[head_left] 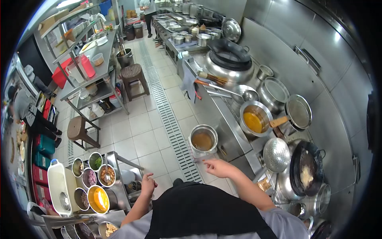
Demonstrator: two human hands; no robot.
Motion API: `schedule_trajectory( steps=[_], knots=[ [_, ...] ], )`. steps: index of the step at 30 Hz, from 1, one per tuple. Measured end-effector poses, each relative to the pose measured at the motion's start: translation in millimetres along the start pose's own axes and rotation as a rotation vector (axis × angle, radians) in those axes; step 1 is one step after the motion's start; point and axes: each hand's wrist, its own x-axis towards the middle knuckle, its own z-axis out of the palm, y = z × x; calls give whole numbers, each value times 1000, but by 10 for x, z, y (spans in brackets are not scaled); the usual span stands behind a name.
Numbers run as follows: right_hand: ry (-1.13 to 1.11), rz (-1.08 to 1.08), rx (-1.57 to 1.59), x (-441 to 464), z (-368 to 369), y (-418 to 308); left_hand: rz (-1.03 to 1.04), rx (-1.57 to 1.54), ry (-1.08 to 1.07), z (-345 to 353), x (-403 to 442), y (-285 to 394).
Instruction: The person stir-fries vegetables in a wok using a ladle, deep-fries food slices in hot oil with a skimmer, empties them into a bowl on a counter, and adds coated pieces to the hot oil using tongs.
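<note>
My left hand (pixel 148 185) hangs in the air beside the prep cart (pixel 126 160), with its fingers loosely bent and apart and nothing in them. In front of my body, my right hand (pixel 217 168) is held out with the index finger extended; it holds nothing that I can see. Just beyond it stands a metal pot (pixel 215 137) with brown liquid inside, low down beside the stove counter. The wok (pixel 314 159) on the right has pale food in dark oil. A perforated strainer (pixel 276 154) lies between that wok and my right arm.
Metal cups of ingredients (pixel 80 199) and a cream tub (pixel 59 187) sit at left. Brown stools (pixel 78 131) stand on the tiles near a drain grate (pixel 175 137). A pot of orange liquid (pixel 246 115) is on the counter. Two people (pixel 26 107) stand farther off.
</note>
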Motion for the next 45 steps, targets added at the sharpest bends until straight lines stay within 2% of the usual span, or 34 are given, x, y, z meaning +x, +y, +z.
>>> schedule_trajectory(
  steps=[3,6,9,11,15,17,23,25,26,27,29,31,33,34,35,37,38,39,42,45],
  knots=[
    [-78,-65,-17,459,30,4,27,-51,-41,-97,263,297],
    [-190,76,-67,796,39,138,75,-40,-41,-136,495,596],
    [-180,57,-106,1069,23,228,125,-59,-70,-114,598,1012],
    [-275,101,-103,1326,-82,189,139,-79,-119,-145,693,1271],
    [-338,86,-113,1933,-295,143,57,-126,-203,-216,1088,1561],
    [-338,58,-91,2303,-385,239,33,-133,-123,-273,1398,1699],
    [-160,74,66,3523,-960,627,-14,69,88,-669,2532,1904],
    [-50,61,122,3955,-1200,735,-226,204,139,-802,2841,2053],
    [82,143,517,4186,-1325,793,-297,248,154,-835,3007,2179],
    [216,224,907,4406,-1494,831,-327,140,167,-839,3120,2339],
    [347,264,897,4790,-2010,904,-365,36,182,-795,3350,2616],
    [572,372,777,5119,-2404,1115,-272,-109,208,-672,3664,2892],
    [756,372,278,5242,-2782,1244,-218,-227,227,-517,4002,3121],
    [659,450,58,5229,-3025,1157,-228,-285,159,-379,4159,3285],
    [669,461,56,5240,-3145,1149,-243,-307,105,-235,4364,3424],
    [488,505,-204,5287,-3299,1144,-276,-346,-4,52,4776,3703],
    [338,563,-235,5313,-3390,1057,-289,-254,-119,238,5027,3877],
    [346,580,-230,5381,-3405,1061,-282,-201,-228,425,5293,4046],
    [298,869,-233,5486,-3287,1119,-249,-100,-493,1007,6113,4555],
    [301,1040,-206,5538,-3142,1133,-68,83,-669,1736,6829,5042]
  ],
)
